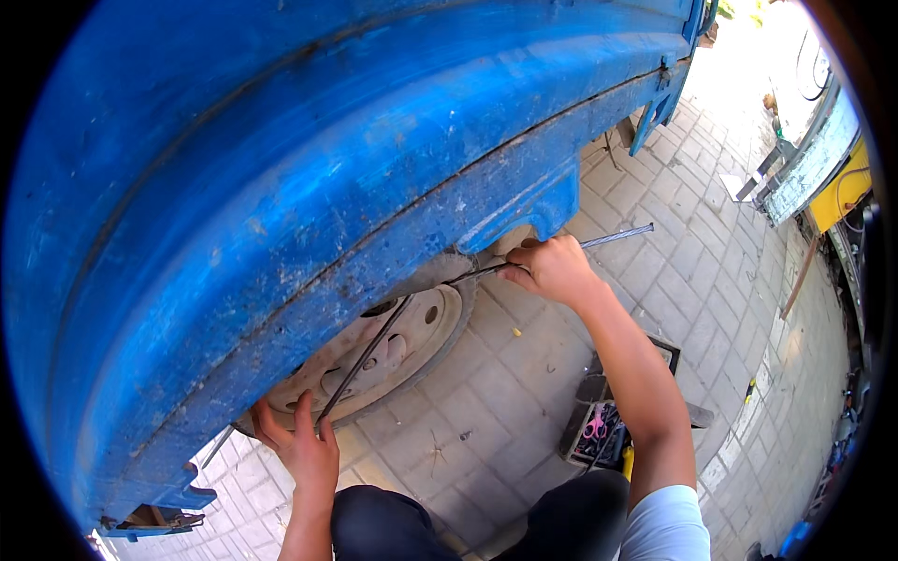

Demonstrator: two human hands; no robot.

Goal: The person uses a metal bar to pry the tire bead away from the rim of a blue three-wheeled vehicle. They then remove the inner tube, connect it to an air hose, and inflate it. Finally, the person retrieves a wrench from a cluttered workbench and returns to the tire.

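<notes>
Your right hand (558, 268) grasps a thin rod (617, 236) beside the wheel (412, 324), under the blue vehicle body (355, 196). A dark strip (365, 360) crosses the wheel; whether it joins the rod, you can't tell. Your left hand (309, 458) spreads its fingers by the strip's lower end; whether it grips is unclear.

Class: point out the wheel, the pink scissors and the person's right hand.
Wheel (412, 338): head view, on its pale disc.
Pink scissors (596, 423): head view, on the handles.
Right hand (554, 269): head view, on its back.
</notes>
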